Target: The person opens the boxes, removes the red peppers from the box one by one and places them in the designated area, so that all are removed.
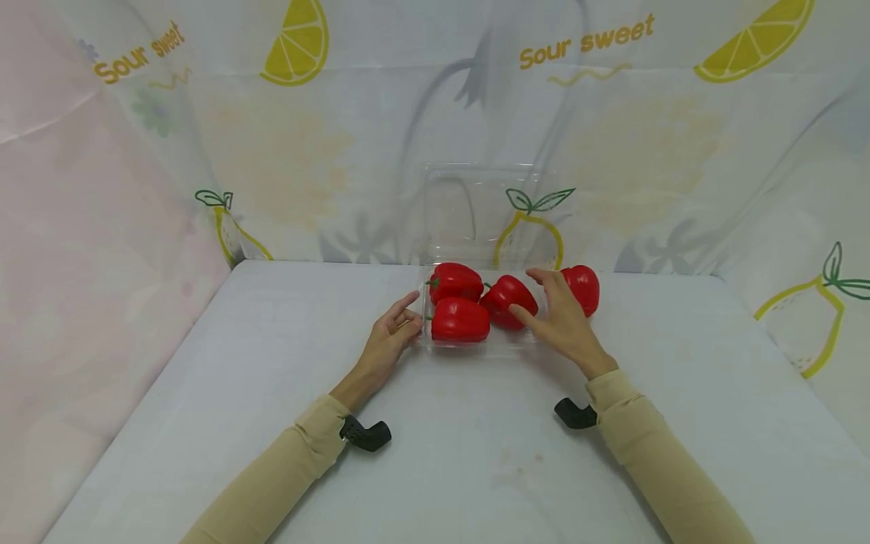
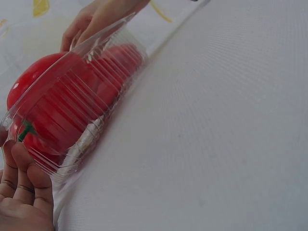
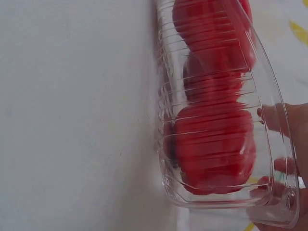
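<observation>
A clear plastic clamshell box (image 1: pixel 503 350) lies on the table with its lid (image 1: pixel 469 204) raised at the back. Inside are three red bell peppers: one at back left (image 1: pixel 457 282), one at front left (image 1: pixel 460 320), one at right (image 1: pixel 510 301). My left hand (image 1: pixel 389 341) touches the box's left side with its fingertips, seen close in the left wrist view. Over the box's right edge reaches my right hand (image 1: pixel 563 321), thumb beside the right pepper and fingers spread. Another red bell pepper (image 1: pixel 583 290) sits outside the box, partly hidden behind that hand.
White cloth covers the table (image 1: pixel 462 461). A printed curtain (image 1: pixel 381 128) with lemon drawings hangs directly behind the box, and a pink cloth (image 1: pixel 88 249) hangs at the left. Black wrist mounts (image 1: pixel 367 436) stick out from both sleeves.
</observation>
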Tool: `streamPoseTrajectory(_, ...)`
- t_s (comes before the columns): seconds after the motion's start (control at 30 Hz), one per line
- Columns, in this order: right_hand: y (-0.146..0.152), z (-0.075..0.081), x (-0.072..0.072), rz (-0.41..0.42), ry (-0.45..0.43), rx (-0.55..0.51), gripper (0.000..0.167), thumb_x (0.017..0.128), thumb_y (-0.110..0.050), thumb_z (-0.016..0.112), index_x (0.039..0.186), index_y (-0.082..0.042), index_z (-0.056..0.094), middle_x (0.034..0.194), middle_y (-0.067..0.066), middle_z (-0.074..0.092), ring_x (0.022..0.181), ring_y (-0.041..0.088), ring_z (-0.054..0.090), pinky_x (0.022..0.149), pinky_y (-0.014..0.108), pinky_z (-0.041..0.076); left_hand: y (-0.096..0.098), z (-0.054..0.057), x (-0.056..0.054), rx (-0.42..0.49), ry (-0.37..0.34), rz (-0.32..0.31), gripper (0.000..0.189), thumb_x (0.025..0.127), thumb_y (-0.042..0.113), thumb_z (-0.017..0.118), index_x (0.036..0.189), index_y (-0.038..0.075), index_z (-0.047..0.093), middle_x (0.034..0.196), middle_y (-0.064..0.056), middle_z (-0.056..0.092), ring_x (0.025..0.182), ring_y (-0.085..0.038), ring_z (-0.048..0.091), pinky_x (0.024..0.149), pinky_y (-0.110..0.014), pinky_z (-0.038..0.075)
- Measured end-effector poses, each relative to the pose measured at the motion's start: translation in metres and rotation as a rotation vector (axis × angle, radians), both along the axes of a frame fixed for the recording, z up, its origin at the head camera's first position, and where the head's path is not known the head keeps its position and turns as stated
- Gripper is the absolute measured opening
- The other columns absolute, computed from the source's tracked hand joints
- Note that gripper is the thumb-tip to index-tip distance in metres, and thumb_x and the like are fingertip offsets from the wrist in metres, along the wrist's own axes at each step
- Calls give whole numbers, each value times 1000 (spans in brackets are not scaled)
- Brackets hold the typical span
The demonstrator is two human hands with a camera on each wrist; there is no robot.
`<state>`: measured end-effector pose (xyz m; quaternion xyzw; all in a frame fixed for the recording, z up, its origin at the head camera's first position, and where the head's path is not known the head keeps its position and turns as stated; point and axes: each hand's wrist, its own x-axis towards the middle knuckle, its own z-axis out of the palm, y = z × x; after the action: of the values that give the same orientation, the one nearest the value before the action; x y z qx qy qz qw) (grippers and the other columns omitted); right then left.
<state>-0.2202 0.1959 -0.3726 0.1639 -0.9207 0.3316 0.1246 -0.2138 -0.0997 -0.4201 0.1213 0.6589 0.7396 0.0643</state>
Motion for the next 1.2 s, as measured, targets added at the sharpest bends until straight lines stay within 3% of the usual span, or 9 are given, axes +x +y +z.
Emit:
streamPoseTrajectory(0.2, -6, -2, 0, 22, 38, 61, 66, 84, -29, 70, 138, -6, 38, 138, 14, 43, 127, 32, 43, 99, 51, 44, 0, 0, 0, -2, 5, -4, 52, 96, 9, 50, 145, 10, 34, 93, 3, 53, 82, -5, 51, 74, -15, 47)
streamPoseTrajectory(0.53, -10, 0, -1, 19, -88, 158, 80, 83, -32, 70, 147, -11, 27, 148, 14, 36, 134, 33, 35, 100, 53, 42, 0, -1, -1, -7, 16, -2, 53, 95, 8, 50, 146, 11, 34, 93, 3, 54, 81, -6, 52, 73, -15, 47)
streamPoseTrajectory(1.2, -11, -1, -2, 56, -48, 149, 66, 85, -24, 67, 142, -9, 37, 142, 14, 43, 130, 32, 40, 103, 54, 39, 0, 1, 1, 6, 13, -8, 54, 95, 7, 50, 146, 8, 32, 91, 4, 53, 78, -4, 49, 70, -16, 44)
